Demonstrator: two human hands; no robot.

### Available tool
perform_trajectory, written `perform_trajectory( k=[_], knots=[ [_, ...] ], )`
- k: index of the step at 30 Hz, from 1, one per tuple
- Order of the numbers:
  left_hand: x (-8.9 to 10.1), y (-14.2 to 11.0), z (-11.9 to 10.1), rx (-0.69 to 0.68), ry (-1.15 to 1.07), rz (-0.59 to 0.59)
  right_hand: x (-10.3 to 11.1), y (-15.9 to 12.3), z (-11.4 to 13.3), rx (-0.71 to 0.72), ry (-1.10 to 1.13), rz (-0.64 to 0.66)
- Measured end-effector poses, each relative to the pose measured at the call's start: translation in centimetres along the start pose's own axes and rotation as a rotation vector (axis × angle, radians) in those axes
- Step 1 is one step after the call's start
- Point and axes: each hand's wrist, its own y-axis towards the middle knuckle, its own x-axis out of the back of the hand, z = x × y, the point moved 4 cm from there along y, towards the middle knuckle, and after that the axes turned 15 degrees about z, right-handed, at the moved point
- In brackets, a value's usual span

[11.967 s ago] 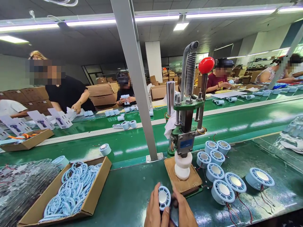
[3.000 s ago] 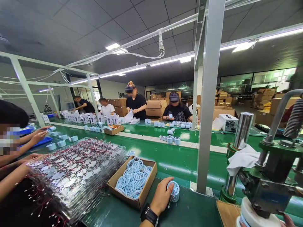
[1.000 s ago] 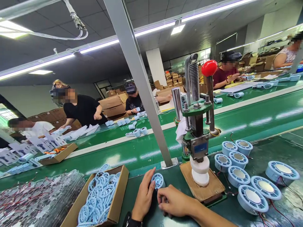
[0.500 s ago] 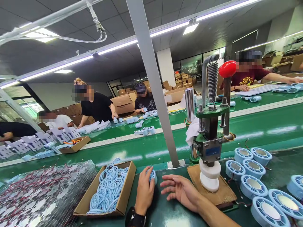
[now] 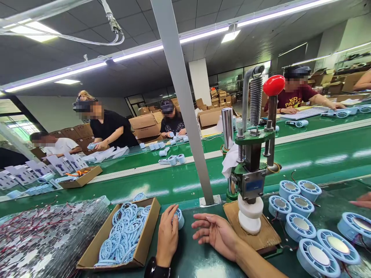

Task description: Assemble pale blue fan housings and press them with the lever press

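My left hand (image 5: 168, 236), with a black band on its wrist, curls over a light-blue round fan housing (image 5: 180, 219) on the green bench. Its fingers cover part of the housing. My right hand (image 5: 216, 234) is open with nothing in it, fingers apart and palm turned toward the left hand. Just beyond the right wrist, a hand press (image 5: 251, 181) with a red knob (image 5: 274, 85) stands over white round blocks (image 5: 249, 216) on a brown board (image 5: 268, 237). Left of my left hand is a cardboard box (image 5: 155, 222) of light-blue rings (image 5: 123, 231).
Several blue fan units (image 5: 300, 226) with silver centres sit right of the press. Another person's hand (image 5: 361, 201) shows at the right edge. Stacked clear trays with red wires (image 5: 49, 235) lie at left. A grey post (image 5: 188, 104) rises before the green conveyor (image 5: 174, 179).
The view has shifted slightly, moving the bench things left in the picture. Another person's hand has appeared at the right edge. My hands keep nearly the same pose.
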Motion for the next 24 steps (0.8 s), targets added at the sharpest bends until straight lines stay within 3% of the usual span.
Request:
perform_trajectory(
  k=[24],
  knots=[
    [0.33,0.13,-0.16,-0.002,-0.024,0.007,0.31,-0.01,0.45,0.041,-0.091,-0.068]
  ],
)
